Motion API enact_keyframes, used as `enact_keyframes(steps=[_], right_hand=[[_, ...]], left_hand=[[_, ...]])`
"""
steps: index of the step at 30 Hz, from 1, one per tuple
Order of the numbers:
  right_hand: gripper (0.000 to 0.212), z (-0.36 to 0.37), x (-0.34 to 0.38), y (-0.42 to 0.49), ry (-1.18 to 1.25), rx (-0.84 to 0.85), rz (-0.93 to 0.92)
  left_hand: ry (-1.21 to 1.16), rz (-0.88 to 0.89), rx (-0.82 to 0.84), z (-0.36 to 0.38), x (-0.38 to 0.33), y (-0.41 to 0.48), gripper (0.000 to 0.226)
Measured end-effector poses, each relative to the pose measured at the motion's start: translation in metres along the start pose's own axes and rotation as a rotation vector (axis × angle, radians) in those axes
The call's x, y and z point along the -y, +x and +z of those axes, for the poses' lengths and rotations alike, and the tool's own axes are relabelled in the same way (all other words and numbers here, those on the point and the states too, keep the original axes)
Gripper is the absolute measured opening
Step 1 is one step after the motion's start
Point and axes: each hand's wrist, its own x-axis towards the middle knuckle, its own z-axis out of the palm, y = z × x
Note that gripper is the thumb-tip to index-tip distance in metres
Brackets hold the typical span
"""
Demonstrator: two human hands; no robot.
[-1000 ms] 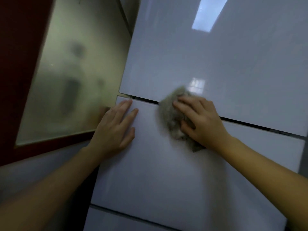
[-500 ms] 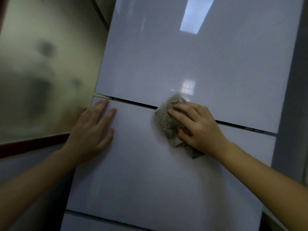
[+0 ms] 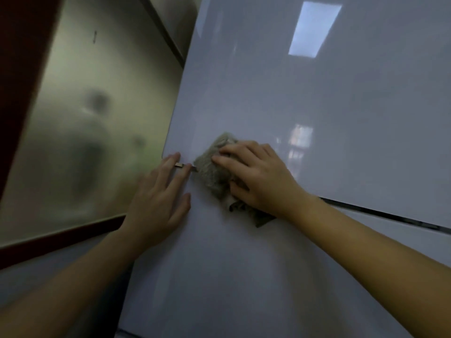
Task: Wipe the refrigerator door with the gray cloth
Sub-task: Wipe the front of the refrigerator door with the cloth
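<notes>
Glossy refrigerator door [image 3: 317,106] beside frosted glass [image 3: 85,118] | our right hand [image 3: 258,176] presses the bunched gray cloth [image 3: 214,174] flat-fingered over the seam [image 3: 380,212] | left hand [image 3: 156,203] splayed flat, empty, likely bracing us

Gray cloth [image 3: 214,172] on refrigerator door [image 3: 317,98] (right of left hand [image 3: 158,201]).

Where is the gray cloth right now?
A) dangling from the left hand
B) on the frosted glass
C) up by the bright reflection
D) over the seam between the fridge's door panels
D: the right hand presses the gray cloth onto the refrigerator door where the seam between the panels runs, beside the left hand.
</notes>
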Motion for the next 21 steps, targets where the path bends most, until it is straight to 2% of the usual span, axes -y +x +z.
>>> enact_keyframes(steps=[5, 7, 10, 11, 15, 17, 19, 21], right_hand=[[0.053, -0.012, -0.046, 0.05, 0.011, -0.101, 0.236], [0.053, -0.009, -0.049, 0.064, 0.023, -0.097, 0.199], [0.05, -0.002, -0.054, 0.076, 0.037, -0.016, -0.004], [0.049, -0.004, -0.063, 0.083, 0.039, -0.016, -0.016], [0.053, -0.023, -0.12, 0.134, 0.025, -0.151, 0.222], [0.053, -0.033, -0.141, 0.155, 0.013, -0.163, 0.308], [0.055, -0.033, -0.141, 0.159, 0.023, -0.135, 0.297], [0.053, -0.025, -0.122, 0.145, 0.054, -0.083, 0.179]], left_hand=[[0.017, 0.031, 0.043, -0.006, 0.008, 0.006, 0.058], [0.038, 0.044, 0.056, -0.012, 0.011, 0.015, 0.058], [0.069, 0.063, 0.068, -0.023, 0.016, 0.036, 0.058], [0.07, 0.067, 0.069, -0.028, 0.019, 0.046, 0.058], [0.006, 0.033, 0.065, -0.041, 0.024, 0.09, 0.056], [-0.021, 0.004, 0.074, -0.046, 0.023, 0.112, 0.056], [-0.045, -0.037, 0.067, -0.048, 0.021, 0.124, 0.056], [-0.054, -0.054, 0.061, -0.048, 0.02, 0.125, 0.057]])
